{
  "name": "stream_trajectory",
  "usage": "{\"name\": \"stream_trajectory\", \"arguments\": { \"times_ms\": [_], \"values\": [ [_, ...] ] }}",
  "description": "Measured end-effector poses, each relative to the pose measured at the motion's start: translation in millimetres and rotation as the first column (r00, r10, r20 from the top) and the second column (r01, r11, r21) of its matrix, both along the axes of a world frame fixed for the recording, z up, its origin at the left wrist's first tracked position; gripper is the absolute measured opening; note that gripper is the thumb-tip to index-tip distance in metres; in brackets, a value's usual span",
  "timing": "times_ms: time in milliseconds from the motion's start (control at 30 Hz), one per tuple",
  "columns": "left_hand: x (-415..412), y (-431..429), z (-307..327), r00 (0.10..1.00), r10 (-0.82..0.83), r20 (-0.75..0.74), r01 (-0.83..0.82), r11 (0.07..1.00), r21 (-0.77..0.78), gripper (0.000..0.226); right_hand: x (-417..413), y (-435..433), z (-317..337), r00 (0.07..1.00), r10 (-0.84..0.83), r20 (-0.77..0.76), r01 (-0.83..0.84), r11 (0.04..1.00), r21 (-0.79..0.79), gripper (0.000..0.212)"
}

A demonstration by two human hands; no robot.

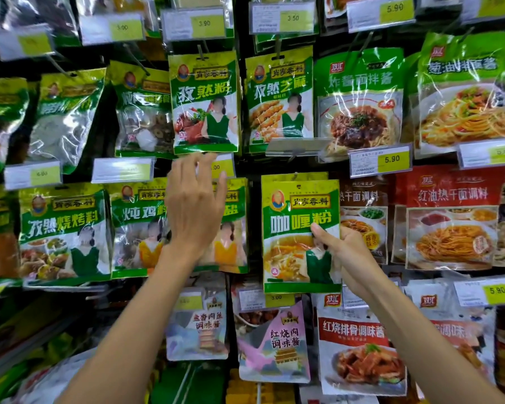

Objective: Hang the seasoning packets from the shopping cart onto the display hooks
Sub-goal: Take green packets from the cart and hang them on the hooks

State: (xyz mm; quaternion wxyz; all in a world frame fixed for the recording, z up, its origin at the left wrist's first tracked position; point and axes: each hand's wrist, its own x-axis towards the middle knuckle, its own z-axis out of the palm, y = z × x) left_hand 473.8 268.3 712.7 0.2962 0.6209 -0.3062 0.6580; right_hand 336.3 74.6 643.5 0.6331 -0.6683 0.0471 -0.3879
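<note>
rack: dark backing panel (243,39) | price tags (380,162): yellow-white | light: bright

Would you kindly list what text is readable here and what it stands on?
"咖喱粉": held packet
"孜然粉": top-middle packet
"孜然芝麻": neighbouring packet
"红烧排骨调味酱": lower pouch
"5.90": yellow tag
"3.90": top tag
Fine print on the tags: too small to read.

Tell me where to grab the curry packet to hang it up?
Pinch the curry packet at its right edge, halfway down, coming from the right, as the right hand does. It is flat and upright, and the hang hole at top centre should stay free.
</note>
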Motion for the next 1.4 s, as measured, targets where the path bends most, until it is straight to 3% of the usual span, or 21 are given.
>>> {"name": "stream_trajectory", "arguments": {
  "times_ms": [200, 333, 567, 767, 900, 967, 1033, 1267, 1400],
  "values": [
    [34.9, -9.9, 12.0, 0.991, 0.128, 0.047, -0.134, 0.981, 0.144, 0.040, 5.6, -6.1, 10.0, 0.999, 0.041, -0.004, -0.041, 0.997, -0.065, 0.033],
    [42.6, -14.8, 9.5, 0.989, 0.126, 0.076, -0.134, 0.984, 0.115, 0.038, 9.3, -13.6, 16.4, 1.000, 0.018, 0.007, -0.018, 0.999, -0.051, 0.044],
    [48.0, -18.5, 8.6, 0.986, 0.098, 0.136, -0.107, 0.992, 0.062, 0.036, 13.9, -20.2, 21.2, 0.995, -0.073, -0.068, 0.068, 0.996, -0.063, 0.037],
    [49.3, -19.6, 8.6, 0.985, 0.092, 0.146, -0.100, 0.994, 0.048, 0.035, 18.1, -18.8, 24.7, 0.996, -0.016, -0.091, 0.016, 1.000, -0.001, 0.047],
    [48.8, -19.0, 8.8, 0.985, 0.095, 0.141, -0.103, 0.993, 0.053, 0.035, 18.9, -19.4, 29.6, 0.995, 0.028, -0.092, -0.021, 0.997, 0.070, 0.036],
    [48.7, -18.9, 9.1, 0.985, 0.097, 0.143, -0.105, 0.993, 0.050, 0.035, 19.2, -18.7, 31.5, 0.995, 0.010, -0.098, -0.003, 0.998, 0.070, 0.041],
    [48.1, -18.9, 9.3, 0.985, 0.096, 0.143, -0.103, 0.993, 0.049, 0.034, 21.1, -18.1, 32.1, 0.994, -0.034, -0.103, 0.039, 0.998, 0.039, 0.049],
    [46.3, -17.7, 8.3, 0.986, 0.080, 0.145, -0.089, 0.994, 0.056, 0.035, 26.5, -15.7, 25.5, 0.958, -0.282, -0.046, 0.270, 0.946, -0.181, 0.034],
    [44.4, -15.7, 7.9, 0.988, 0.071, 0.138, -0.081, 0.994, 0.066, 0.035, 22.8, -20.0, 15.8, 0.910, -0.413, -0.028, 0.371, 0.845, -0.385, 0.022]
  ]
}}
